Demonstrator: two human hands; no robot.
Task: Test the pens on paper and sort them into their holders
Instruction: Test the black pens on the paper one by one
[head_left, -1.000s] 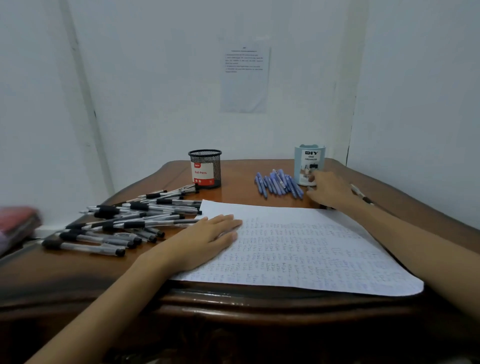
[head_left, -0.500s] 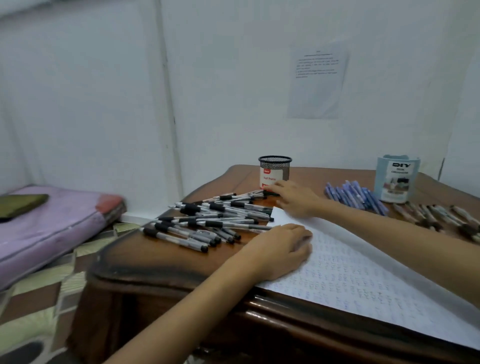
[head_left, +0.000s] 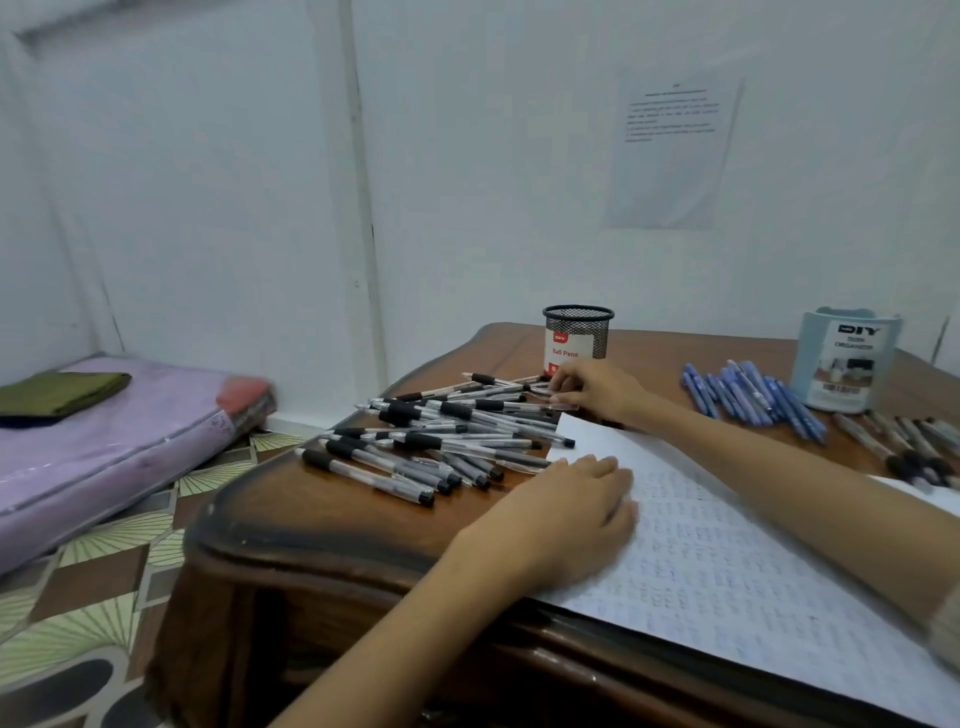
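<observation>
A heap of clear pens with black grips (head_left: 431, 441) lies on the left of the wooden table (head_left: 322, 525). My right hand (head_left: 597, 387) reaches across to the far end of that heap, and its fingers curl round one black pen there. My left hand (head_left: 566, 509) rests flat on the left edge of the written-on paper sheet (head_left: 727, 566). A black mesh holder (head_left: 576, 338) with a red and white label stands just behind my right hand. Several blue pens (head_left: 753, 400) lie beside a light blue holder (head_left: 844, 364) at the back right.
More dark pens (head_left: 909, 447) lie at the far right edge of the table. To the left of the table, on the patterned floor, lies a lilac mattress (head_left: 104, 447) with a green cloth (head_left: 57, 395) on it. A printed sheet (head_left: 670, 150) hangs on the white wall.
My right hand has left the blue holder, crossed the paper to the black pen heap and closed its fingers on a pen. My head has turned left. My left hand stays on the paper.
</observation>
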